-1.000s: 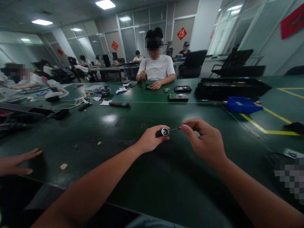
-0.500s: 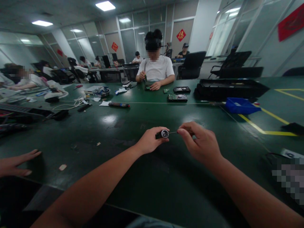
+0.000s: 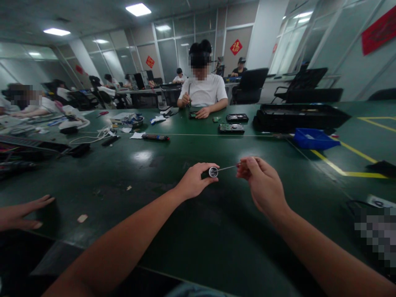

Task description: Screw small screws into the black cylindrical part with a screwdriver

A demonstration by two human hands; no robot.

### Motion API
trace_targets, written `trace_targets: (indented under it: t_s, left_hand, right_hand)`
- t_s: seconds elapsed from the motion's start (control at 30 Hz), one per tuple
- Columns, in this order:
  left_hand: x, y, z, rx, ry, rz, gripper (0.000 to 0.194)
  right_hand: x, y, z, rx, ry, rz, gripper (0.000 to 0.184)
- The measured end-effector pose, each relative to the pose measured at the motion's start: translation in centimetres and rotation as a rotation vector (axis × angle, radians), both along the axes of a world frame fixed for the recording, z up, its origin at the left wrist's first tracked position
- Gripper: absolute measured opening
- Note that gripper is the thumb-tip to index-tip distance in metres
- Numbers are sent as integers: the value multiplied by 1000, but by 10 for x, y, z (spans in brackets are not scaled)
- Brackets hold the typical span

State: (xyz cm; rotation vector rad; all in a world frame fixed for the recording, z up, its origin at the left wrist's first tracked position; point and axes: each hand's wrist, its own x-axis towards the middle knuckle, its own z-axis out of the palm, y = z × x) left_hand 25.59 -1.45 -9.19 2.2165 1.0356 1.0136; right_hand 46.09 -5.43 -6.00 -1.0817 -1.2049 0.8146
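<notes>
My left hand (image 3: 194,180) is closed around a small round part with a silver rim (image 3: 213,172), its open end turned towards me. Inside the rim the details are too small to make out. My right hand (image 3: 262,177) pinches a thin metal rod (image 3: 227,168), which reaches left to the opening of the round part. Whatever handle the rod has is hidden in my fingers. Both hands are above the green table (image 3: 192,239), close to its middle.
At the left edge rests another person's hand (image 3: 24,212). Across the table a person in a white shirt (image 3: 202,90) works on a circuit board. Hard drives (image 3: 231,128), a black case (image 3: 297,117), a blue bin (image 3: 315,138) and a pen-shaped tool (image 3: 155,137) lie farther back.
My right hand has turned and shifted slightly right, and more of the thin rod shows. The round part in my left hand has moved a little left and up.
</notes>
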Motion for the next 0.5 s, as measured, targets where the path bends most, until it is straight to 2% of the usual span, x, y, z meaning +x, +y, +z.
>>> trace_targets:
  t_s: [0.1,0.33,0.5]
  left_hand:
    - [-1,1,0,-23,22,15,36]
    - [1,0,-2,-56,28,37,38]
    - [1,0,-3,-53,22,26,40]
  right_hand:
    - [4,6,-4,-44,98,-5,27]
    - [0,-8,3,97,-279,-80,27]
    - [-4,-12,5,122,-382,-79,24]
